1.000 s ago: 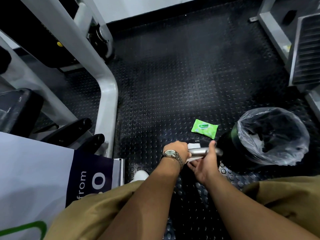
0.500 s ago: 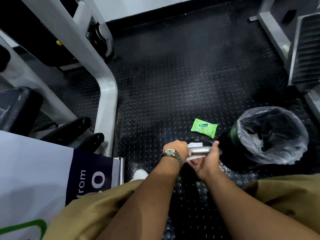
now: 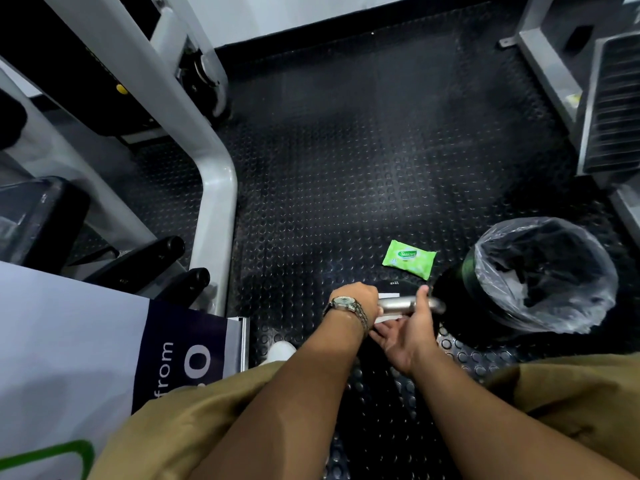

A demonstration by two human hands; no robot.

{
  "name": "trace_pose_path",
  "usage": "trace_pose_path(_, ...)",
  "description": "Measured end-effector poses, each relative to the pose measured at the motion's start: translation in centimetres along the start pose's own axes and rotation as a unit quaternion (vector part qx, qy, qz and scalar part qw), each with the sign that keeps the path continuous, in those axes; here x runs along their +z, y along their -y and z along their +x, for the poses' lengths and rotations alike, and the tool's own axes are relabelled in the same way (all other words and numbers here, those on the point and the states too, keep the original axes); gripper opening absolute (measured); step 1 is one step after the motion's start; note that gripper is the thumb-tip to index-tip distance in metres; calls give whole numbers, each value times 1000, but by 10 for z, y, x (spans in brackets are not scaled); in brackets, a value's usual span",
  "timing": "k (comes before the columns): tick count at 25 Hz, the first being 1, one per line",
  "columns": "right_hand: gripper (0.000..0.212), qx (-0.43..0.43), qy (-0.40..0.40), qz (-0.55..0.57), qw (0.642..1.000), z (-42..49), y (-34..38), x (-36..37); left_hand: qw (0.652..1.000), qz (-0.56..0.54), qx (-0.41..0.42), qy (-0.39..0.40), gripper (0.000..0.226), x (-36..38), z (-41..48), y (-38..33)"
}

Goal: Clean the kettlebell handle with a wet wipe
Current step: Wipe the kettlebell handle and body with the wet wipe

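Note:
The kettlebell stands on the floor between my knees, its black body (image 3: pixel 394 283) mostly hidden under my hands. Its silver handle (image 3: pixel 398 304) runs left to right. My left hand (image 3: pixel 356 299), a watch on its wrist, grips the left end of the handle. A white wet wipe (image 3: pixel 388 319) lies round the handle's middle. My right hand (image 3: pixel 405 329) holds the wipe against the bar from below, thumb hooked over the top. The handle's right end pokes out past the thumb.
A green wet-wipe pack (image 3: pixel 408 259) lies on the studded black rubber floor (image 3: pixel 346 168) just beyond the kettlebell. A bin with a clear liner (image 3: pixel 540 275) stands right of it. A grey gym machine frame (image 3: pixel 214 188) rises on the left, another machine (image 3: pixel 609 109) at the far right.
My right hand has shifted a little along the handle with the wipe, its thumb going right and then back left. My left hand has kept its grip in place.

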State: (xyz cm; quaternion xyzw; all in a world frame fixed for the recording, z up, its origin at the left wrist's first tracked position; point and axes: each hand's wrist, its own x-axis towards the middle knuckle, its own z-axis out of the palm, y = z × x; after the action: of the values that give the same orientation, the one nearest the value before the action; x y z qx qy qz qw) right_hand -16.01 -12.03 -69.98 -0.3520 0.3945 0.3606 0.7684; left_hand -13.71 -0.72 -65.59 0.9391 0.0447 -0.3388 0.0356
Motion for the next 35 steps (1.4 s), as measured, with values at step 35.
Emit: trace_pose_path(35, 86, -105, -228, 152, 956, 12, 12, -12, 998, -26, 59, -14, 33, 19, 3, 5)
